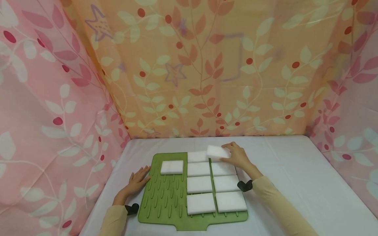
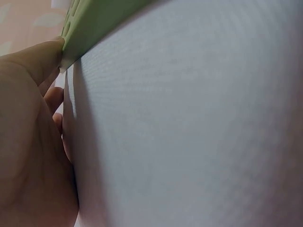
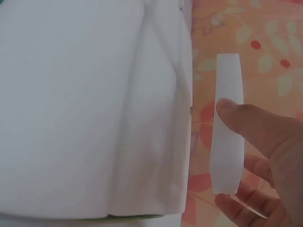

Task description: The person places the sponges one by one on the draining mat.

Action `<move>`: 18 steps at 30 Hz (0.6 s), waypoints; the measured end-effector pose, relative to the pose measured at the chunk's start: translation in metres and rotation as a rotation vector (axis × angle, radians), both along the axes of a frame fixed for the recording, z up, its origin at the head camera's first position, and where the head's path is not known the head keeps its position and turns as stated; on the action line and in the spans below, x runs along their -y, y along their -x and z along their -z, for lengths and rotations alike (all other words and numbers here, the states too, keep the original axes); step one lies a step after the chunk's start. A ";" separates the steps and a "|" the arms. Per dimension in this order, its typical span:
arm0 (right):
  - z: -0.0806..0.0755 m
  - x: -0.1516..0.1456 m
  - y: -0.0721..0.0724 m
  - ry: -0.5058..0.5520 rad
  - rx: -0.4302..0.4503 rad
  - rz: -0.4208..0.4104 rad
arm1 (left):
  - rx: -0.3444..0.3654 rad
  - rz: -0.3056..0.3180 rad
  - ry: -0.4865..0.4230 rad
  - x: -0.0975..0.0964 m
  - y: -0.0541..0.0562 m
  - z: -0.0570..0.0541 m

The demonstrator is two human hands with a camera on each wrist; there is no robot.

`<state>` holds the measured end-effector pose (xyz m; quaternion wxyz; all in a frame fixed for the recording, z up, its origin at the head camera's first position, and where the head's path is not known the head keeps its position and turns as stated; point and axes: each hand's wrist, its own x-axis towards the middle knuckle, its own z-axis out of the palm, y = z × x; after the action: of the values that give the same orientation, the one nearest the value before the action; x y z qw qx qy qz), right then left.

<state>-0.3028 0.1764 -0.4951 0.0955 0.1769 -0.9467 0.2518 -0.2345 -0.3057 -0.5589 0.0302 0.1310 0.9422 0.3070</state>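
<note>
My right hand [image 1: 238, 158] pinches a white sponge block [image 1: 216, 151] above the far right part of a green ridged mat [image 1: 163, 214]. In the right wrist view, the thumb lies on one narrow side of this block, with the fingers toward its other side and lower end. Below and nearer, white sponge blocks [image 1: 201, 204] lie flat in two columns on the mat's right half. One separate sponge block [image 1: 172, 167] sits on the upper left of the mat. My left hand [image 1: 136, 181] rests on the table with fairly straight fingers, its thumb touching the mat's left edge.
A white cloth covers the table [image 1: 295, 183]. Floral curtains [image 1: 206, 65] stand close behind it and along both sides. The mat has a short tab [image 1: 192, 227] at its near edge. Black wrist devices [image 1: 245, 186] are worn on both arms.
</note>
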 end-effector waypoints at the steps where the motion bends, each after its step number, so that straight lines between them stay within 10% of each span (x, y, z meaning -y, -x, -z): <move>1: 0.001 0.002 0.000 -0.003 -0.003 -0.003 | 0.002 0.001 -0.001 0.000 0.000 0.000; 18: -0.003 0.042 -0.012 0.018 0.018 -0.066 | -0.012 0.007 -0.004 0.002 0.001 0.003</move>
<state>-0.2903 0.1347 -0.4919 0.0800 0.2051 -0.9388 0.2650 -0.2356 -0.3075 -0.5615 0.0255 0.1361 0.9413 0.3079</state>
